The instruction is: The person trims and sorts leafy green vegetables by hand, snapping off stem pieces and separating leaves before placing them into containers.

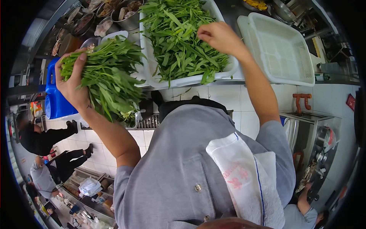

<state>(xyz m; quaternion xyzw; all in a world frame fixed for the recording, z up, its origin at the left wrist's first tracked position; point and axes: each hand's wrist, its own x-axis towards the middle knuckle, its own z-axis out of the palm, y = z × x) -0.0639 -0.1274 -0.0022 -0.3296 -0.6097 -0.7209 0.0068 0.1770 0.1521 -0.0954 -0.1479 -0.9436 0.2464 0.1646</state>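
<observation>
My left hand [74, 74] is wrapped round the stems of a big bunch of leafy greens [110, 76], whose leaves hang to the right and down past the counter edge. Over the right part of a white basket [187, 83] heaped with loose green leaves [183, 45] is my right hand [217, 36]. Its fingers are curled together just above the leaves, and whatever they may hold is too small to make out.
An empty white basket [284, 49] stands to the right. Metal pots [127, 17] are at the back left, beyond a blue jug [55, 91]. Co-workers are at the left [45, 137] and lower right [301, 215]. A pipe [302, 101] is at right.
</observation>
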